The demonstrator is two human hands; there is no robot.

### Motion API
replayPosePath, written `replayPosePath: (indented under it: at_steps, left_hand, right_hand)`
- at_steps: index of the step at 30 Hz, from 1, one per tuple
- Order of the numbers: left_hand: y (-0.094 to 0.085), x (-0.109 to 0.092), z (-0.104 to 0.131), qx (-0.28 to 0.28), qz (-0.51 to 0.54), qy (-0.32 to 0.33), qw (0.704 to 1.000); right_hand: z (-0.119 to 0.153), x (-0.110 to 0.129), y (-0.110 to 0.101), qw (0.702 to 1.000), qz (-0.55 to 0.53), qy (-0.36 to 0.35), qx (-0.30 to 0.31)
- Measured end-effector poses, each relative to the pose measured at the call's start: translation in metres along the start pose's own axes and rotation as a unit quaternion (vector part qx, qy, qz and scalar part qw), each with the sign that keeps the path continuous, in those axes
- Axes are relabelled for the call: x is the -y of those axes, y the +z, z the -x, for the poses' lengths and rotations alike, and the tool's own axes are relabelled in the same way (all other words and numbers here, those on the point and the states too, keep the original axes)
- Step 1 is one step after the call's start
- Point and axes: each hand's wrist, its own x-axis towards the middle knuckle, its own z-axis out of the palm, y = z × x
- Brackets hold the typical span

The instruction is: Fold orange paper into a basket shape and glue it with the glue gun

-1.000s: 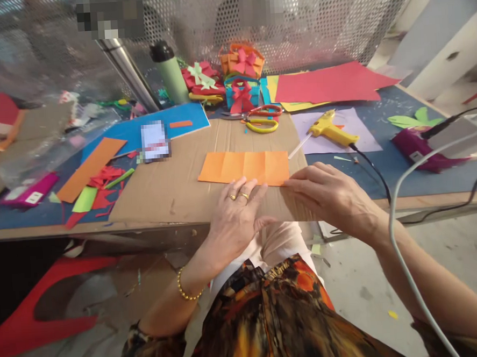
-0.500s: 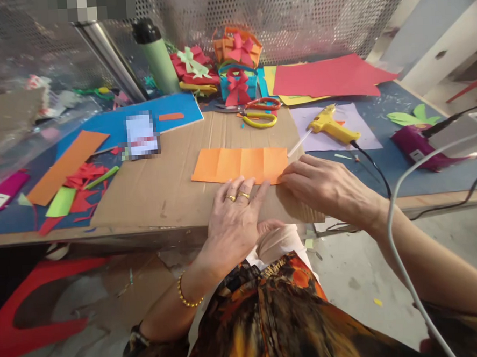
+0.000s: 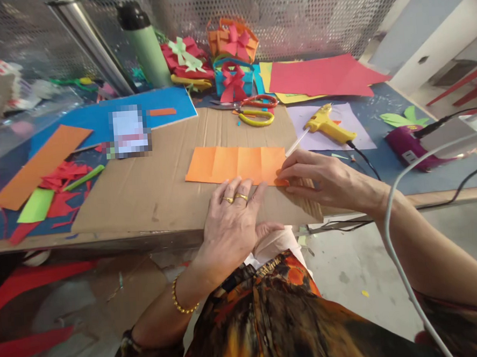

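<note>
A creased orange paper strip (image 3: 225, 163) lies flat on the brown cardboard (image 3: 142, 190). My left hand (image 3: 233, 216), with two rings, rests its spread fingertips on the lower edge of the strip. At the strip's right end my right hand (image 3: 319, 179) has its thumb and fingers closed on the lower right corner. Just beyond that hand, a yellow glue gun (image 3: 328, 127) with a glue stick in its back lies on a lilac sheet (image 3: 299, 115).
Scissors (image 3: 257, 117) lie behind the strip. Paper baskets (image 3: 235, 82), a green bottle (image 3: 145, 49) and red sheets (image 3: 321, 76) stand or lie at the back. Scraps (image 3: 61, 189) are at left. A white cable (image 3: 396, 244) crosses over my right forearm.
The view has shifted slightly, moving the table items left. My right fingers have changed their hold at the strip's corner, with the thumb now apart from the cardboard. My left hand stays on the strip.
</note>
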Motion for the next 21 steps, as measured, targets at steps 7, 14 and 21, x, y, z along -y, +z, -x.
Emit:
replayPosePath:
  at_steps: [7,14,21]
  left_hand:
    - [0.002,0.000,0.001,0.008,-0.004,-0.005,1.000]
    - [-0.002,-0.002,0.001,0.030,-0.021,-0.006,0.999]
    - [-0.003,-0.008,-0.006,0.037,0.001,-0.041,0.998]
  right_hand:
    - [-0.001,0.012,0.002,0.985,0.168,-0.012,0.049]
    - [-0.003,0.006,0.003,0.989,0.140,-0.030,0.027]
    - [-0.006,0.002,0.005,0.996,0.077,-0.046,-0.009]
